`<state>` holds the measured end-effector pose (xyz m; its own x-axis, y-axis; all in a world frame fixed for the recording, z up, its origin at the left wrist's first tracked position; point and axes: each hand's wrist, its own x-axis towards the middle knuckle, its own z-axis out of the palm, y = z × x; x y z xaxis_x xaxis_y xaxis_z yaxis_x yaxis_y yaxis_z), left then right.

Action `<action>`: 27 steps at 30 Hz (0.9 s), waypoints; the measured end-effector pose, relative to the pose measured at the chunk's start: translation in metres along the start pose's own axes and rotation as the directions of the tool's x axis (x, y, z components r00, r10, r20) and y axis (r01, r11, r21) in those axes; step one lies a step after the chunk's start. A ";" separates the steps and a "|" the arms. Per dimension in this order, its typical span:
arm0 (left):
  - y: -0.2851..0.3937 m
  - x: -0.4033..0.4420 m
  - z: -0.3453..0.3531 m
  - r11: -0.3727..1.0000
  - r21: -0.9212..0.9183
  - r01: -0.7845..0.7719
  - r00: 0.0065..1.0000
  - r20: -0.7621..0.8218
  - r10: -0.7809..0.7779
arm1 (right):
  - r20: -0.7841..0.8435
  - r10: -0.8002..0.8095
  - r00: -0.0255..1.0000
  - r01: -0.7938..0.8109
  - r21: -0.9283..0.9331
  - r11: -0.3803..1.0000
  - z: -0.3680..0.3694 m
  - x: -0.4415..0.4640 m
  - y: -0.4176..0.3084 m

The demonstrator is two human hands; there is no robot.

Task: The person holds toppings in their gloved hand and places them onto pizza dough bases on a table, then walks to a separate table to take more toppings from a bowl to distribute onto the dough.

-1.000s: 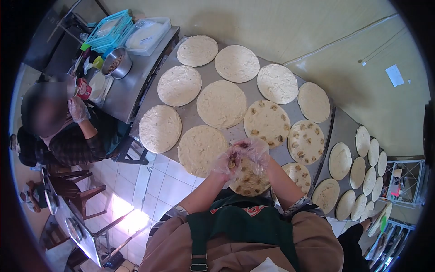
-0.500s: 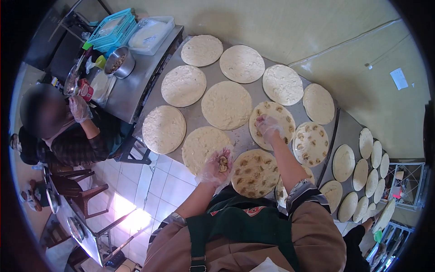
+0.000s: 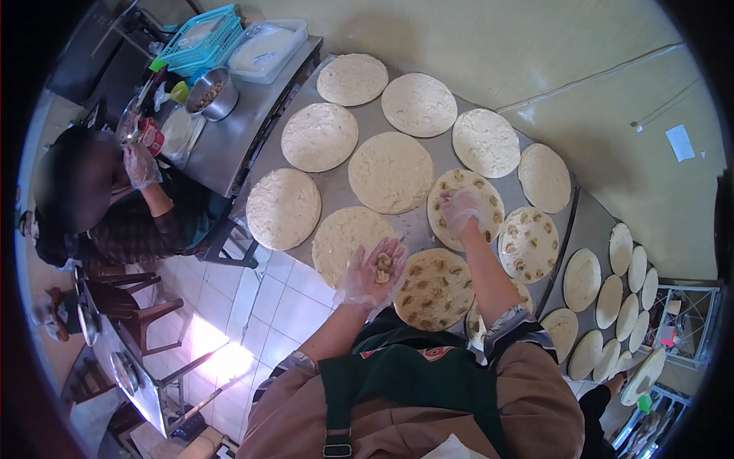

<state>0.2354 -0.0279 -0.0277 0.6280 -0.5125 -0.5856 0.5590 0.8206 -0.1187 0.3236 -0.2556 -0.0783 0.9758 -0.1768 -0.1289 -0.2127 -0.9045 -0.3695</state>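
Observation:
My left hand (image 3: 365,279), in a clear plastic glove, is turned palm up with its fingers spread and cradles a few brownish slices (image 3: 384,265) that look like mushroom. Beneath and behind it lies a round, pale-topped flat base (image 3: 344,239), like a pizza. My right hand (image 3: 463,212), also gloved, reaches down onto another round base (image 3: 487,200) with slices around its rim. Its fingers are bent together at the surface, and whatever they pinch is hidden. Two neighbouring bases, one near my apron (image 3: 433,297) and one to the right (image 3: 527,243), carry slices all over.
Several plain white-topped bases (image 3: 391,173) cover the metal table. More bases (image 3: 582,279) lie on a second table at right. At left a co-worker's gloved hand (image 3: 141,165) is raised beside a counter with a metal pot (image 3: 220,103), a blue basket (image 3: 200,44) and a plastic tub (image 3: 267,57).
The view has shifted slightly, so the bases appear a little to the right. My left hand has opened wider around the slices. My right hand stays over the same base.

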 end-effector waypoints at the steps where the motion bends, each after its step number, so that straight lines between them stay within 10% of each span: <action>1: -0.003 0.000 0.004 1.000 -0.013 0.017 0.998 0.059 -0.016 | 0.020 0.023 1.000 -0.028 0.331 0.943 -0.010 -0.008 -0.010; 2: -0.005 -0.002 0.009 1.000 -0.012 0.011 0.998 0.056 -0.010 | 0.048 0.040 0.998 -0.061 0.623 0.780 -0.022 -0.017 -0.020; 8: -0.019 0.007 0.010 0.992 -0.058 0.116 0.973 0.206 -0.102 | 0.449 -0.379 0.809 -0.097 0.738 0.668 -0.095 -0.088 -0.076; 10: -0.022 0.015 -0.002 0.949 -0.113 0.294 0.837 0.510 -0.198 | 0.194 -0.602 0.775 0.548 0.267 0.792 -0.092 -0.105 -0.084; 14: -0.041 0.008 0.014 0.997 0.049 0.063 0.936 0.345 -0.076 | 0.097 -0.587 0.804 0.587 0.027 0.809 -0.047 -0.133 -0.073; 17: -0.053 0.012 0.006 0.992 0.093 0.086 0.921 0.372 -0.115 | 0.361 -0.428 0.829 0.245 0.454 0.857 -0.037 -0.140 -0.060; 27: -0.074 0.023 -0.010 0.931 0.359 0.060 0.993 0.072 -0.091 | -0.120 -0.467 0.876 0.482 0.247 0.840 -0.059 -0.147 -0.039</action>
<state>0.2027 -0.0981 -0.0398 0.6115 -0.6021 -0.5133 0.7525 0.6430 0.1423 0.1912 -0.2169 0.0097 0.9603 0.2210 0.1705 0.2790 -0.7494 -0.6005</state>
